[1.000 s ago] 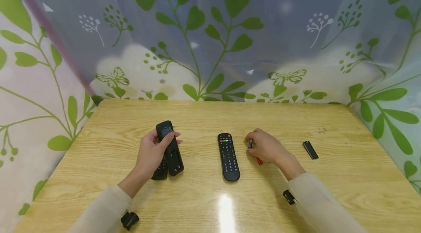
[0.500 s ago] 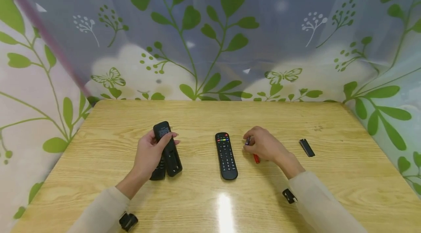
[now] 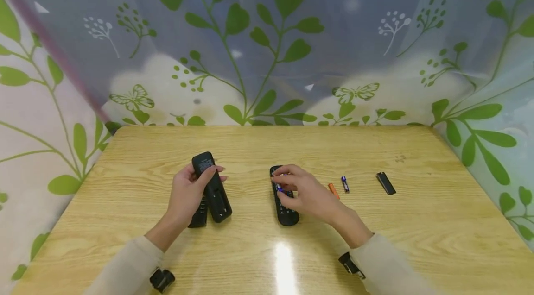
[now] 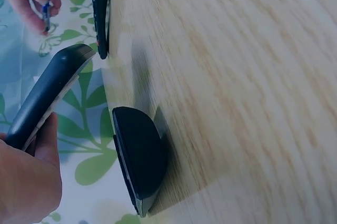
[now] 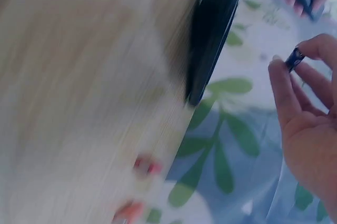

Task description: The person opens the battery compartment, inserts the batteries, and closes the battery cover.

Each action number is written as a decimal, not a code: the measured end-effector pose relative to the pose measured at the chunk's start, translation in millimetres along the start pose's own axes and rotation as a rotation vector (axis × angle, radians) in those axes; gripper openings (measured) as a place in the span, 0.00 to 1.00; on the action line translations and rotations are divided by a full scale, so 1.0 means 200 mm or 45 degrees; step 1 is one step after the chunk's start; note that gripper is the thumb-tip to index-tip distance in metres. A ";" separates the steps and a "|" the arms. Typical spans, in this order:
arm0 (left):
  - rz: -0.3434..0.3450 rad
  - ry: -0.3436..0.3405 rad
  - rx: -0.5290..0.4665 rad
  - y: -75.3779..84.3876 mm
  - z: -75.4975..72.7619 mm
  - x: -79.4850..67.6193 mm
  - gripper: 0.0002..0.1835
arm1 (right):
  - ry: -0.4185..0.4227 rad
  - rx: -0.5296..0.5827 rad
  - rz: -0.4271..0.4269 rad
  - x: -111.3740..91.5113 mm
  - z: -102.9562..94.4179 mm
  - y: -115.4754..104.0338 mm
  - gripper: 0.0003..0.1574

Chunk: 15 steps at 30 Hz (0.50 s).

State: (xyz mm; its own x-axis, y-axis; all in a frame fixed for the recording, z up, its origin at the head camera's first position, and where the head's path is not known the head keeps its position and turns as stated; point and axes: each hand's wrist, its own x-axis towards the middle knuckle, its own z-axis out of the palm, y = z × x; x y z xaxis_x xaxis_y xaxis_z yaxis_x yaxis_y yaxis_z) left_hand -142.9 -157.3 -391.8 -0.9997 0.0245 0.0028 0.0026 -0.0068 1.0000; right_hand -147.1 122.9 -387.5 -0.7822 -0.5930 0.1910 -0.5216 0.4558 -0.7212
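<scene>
My left hand (image 3: pixel 183 200) grips a black remote control (image 3: pixel 220 204), its back turned up and its battery compartment uncovered. Partly behind that hand, a second remote (image 3: pixel 198 218) lies on the table. Between the thumb and fingers of my right hand (image 3: pixel 314 197) is a small blue battery (image 5: pixel 294 59), pinched above the table. In the head view this hand overlaps the middle remote (image 3: pixel 288 217), which lies with its buttons up. An orange battery (image 3: pixel 333 190) and another blue battery (image 3: pixel 345 184) lie to the right of it.
Farther right lies a small black battery cover (image 3: pixel 385 183). The wooden table (image 3: pixel 233 258) ends at a leaf-patterned curtain (image 3: pixel 258 68) behind. Black wrist cameras sit by both sleeves.
My right hand has picked up a blue battery and moved left with it, from beside the batteries to over the middle remote. The left hand keeps its hold on the remote.
</scene>
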 end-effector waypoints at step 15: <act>0.032 -0.010 -0.142 -0.01 0.02 0.00 0.19 | -0.018 -0.051 -0.412 0.12 0.33 -0.20 0.21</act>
State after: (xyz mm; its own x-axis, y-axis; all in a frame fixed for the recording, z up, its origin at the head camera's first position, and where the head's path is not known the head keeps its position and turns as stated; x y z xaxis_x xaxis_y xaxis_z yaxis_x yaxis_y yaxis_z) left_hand -141.9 -152.4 -393.8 -0.9991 0.0310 0.0283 0.0244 -0.1186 0.9926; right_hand -122.8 47.5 -398.1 -0.5689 -0.7205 0.3964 -0.7556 0.2676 -0.5979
